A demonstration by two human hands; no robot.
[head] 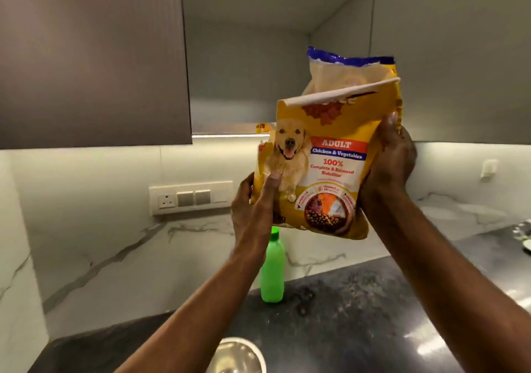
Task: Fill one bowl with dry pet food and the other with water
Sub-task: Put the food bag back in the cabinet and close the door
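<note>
I hold a yellow bag of dry dog food [330,154] up in the air, in front of the open wall cabinet. Its top is open, with the front edge folded over. My left hand [253,211] grips the bag's lower left corner, thumb on the front. My right hand [393,157] clasps its right side. A green plastic bottle [272,269] with a green cap stands upright on the dark counter, below the bag. A steel bowl [238,355] shows at the bottom edge, partly cut off. No second bowl is in view.
The open wall cabinet [247,56] has a dark door [92,56] swung out at the left. A socket and switch plate [191,197] sits on the marble backsplash. The dark stone counter [359,315] runs to the right, with something small at its far right edge.
</note>
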